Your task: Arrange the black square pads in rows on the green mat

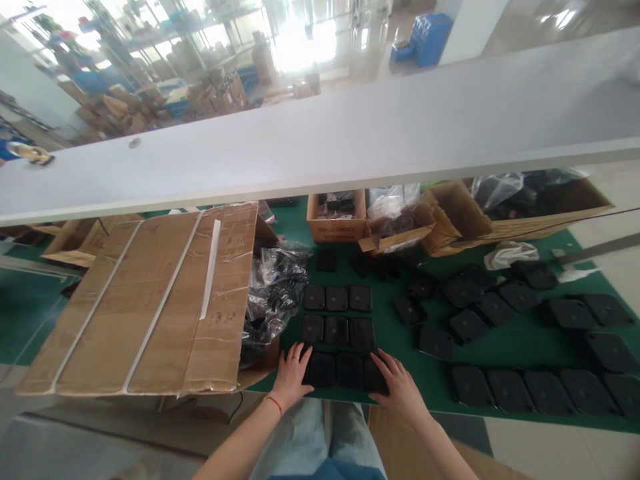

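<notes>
A front row of three black square plastic cases (349, 371) lies at the table's near edge. My left hand (293, 378) is at the row's left end, thumb on the near side and fingers on the far side, closed around the end case. At the right end, my right hand (397, 385) grips the other end case in the same way, its fingers partly spread. Two more rows of smaller-looking black cases, a middle row (337, 330) and a back row (336, 298), lie just beyond. Whether the cases are stacked, I cannot tell.
Left of the rows stands a large open cardboard box (165, 300) with black parts in clear plastic bags (280, 287). More black cases (520, 392) lie to the right on the green table (395, 347). Cardboard boxes (336, 230) line the back under a white shelf (320, 140).
</notes>
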`<state>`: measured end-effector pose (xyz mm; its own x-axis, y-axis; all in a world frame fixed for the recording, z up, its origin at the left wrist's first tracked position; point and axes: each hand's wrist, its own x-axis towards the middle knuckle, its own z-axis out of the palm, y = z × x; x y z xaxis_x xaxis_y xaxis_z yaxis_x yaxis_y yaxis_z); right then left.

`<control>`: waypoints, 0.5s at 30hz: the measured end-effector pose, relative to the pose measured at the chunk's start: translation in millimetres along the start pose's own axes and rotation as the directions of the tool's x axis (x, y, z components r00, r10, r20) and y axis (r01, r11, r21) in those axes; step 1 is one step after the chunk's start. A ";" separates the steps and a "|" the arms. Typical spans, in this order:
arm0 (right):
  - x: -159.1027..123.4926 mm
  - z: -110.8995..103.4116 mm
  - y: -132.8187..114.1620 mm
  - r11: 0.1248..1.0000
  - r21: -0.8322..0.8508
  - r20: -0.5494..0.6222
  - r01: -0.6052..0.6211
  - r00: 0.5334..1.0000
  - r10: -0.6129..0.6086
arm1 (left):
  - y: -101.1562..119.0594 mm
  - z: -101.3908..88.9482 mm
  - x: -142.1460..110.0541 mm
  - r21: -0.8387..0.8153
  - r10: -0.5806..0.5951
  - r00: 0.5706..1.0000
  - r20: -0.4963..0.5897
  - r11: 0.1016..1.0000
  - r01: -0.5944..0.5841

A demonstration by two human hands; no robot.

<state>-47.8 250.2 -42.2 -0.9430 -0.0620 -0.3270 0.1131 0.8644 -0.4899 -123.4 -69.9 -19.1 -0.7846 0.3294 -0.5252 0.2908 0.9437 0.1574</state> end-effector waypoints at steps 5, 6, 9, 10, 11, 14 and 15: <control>20.0 -56.6 57.4 0.916 -0.145 -0.375 -0.374 0.878 0.299 | 11.3 -14.9 -10.3 -0.120 0.076 0.985 -0.152 0.988 -0.095; 25.4 -63.3 65.2 0.876 -0.186 -0.386 -0.444 0.853 0.350 | 17.3 -19.4 -9.3 -0.145 0.085 0.983 -0.160 0.983 -0.109; 38.0 -65.1 70.2 0.813 -0.278 -0.336 -0.512 0.845 0.416 | 36.0 -33.1 4.3 -0.192 0.113 0.976 -0.185 0.970 -0.148; 40.0 -60.6 66.5 0.811 -0.293 -0.322 -0.506 0.851 0.415 | 41.4 -37.1 11.6 -0.198 0.126 0.973 -0.194 0.966 -0.165; 41.1 -54.5 61.3 0.815 -0.303 -0.311 -0.494 0.860 0.405 | 46.1 -40.5 19.4 -0.200 0.144 0.970 -0.198 0.962 -0.184; 42.7 -35.3 43.7 0.883 -0.297 -0.267 -0.363 0.919 0.288 | 57.3 -46.8 42.5 -0.189 0.209 0.960 -0.185 0.951 -0.243; 44.5 -31.0 38.9 0.915 -0.279 -0.252 -0.292 0.942 0.223 | 60.9 -47.8 49.1 -0.179 0.229 0.957 -0.176 0.949 -0.260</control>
<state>-95.1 296.5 -50.7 -0.9416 0.2604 -0.2133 0.2910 0.9483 -0.1270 -170.4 5.1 4.8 -0.7812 0.5364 -0.3193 0.3815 0.8151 0.4359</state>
